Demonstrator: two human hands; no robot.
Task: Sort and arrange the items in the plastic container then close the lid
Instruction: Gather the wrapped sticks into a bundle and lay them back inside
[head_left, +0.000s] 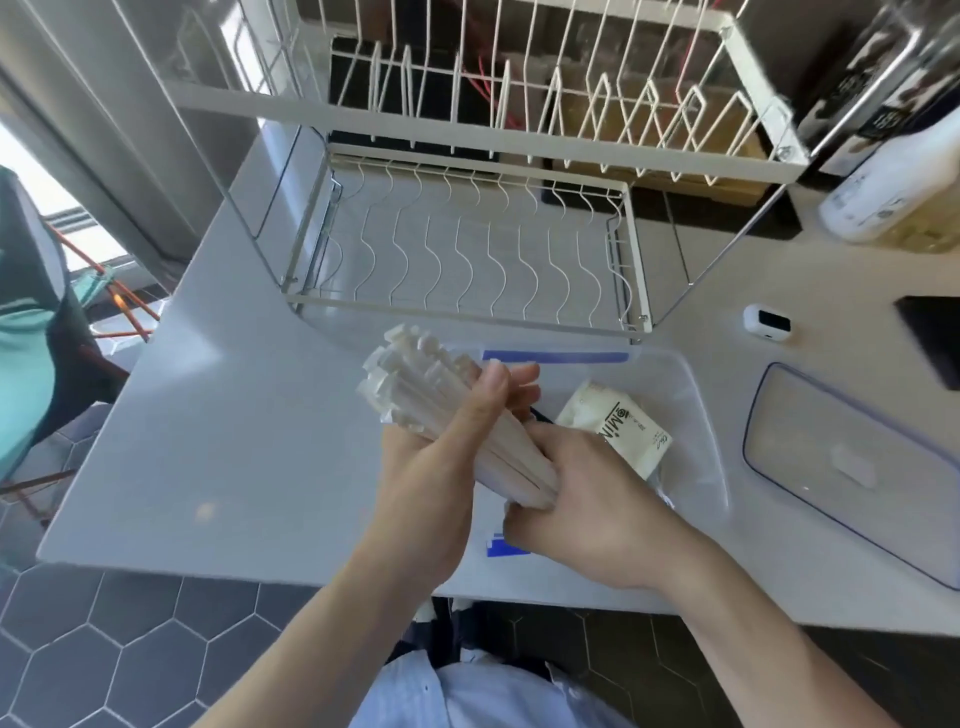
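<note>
So I've got both hands on a fat bundle of paper-wrapped sticks (447, 415), chopsticks or straws, can't really tell which, and I'm holding it right over the clear plastic container (696, 415) with the blue clips. My left hand (457, 436) is wrapped around the middle of the bundle, thumb on top and fingers curled under, squeezing the whole lot together. My right hand (587, 504) is closed around the near end, cupping the tips so they stay lined up. The far end fans out a bit and pokes past the container's back left corner. Inside the container, just right of the bundle, there's a white tissue pack (618, 426) with black print lying flat on the bottom, plus something dark under my fingers that I can't make out. The lid (852, 467) is off, sitting upside down on the white counter (218, 441) just to the right of the container, not touching it. Behind the container is a white wire dish rack (467, 249), 2 tiers. A small white gadget (768, 322) sits behind the lid, and a white bottle (883, 192) stands further back on the right of the rack.
</note>
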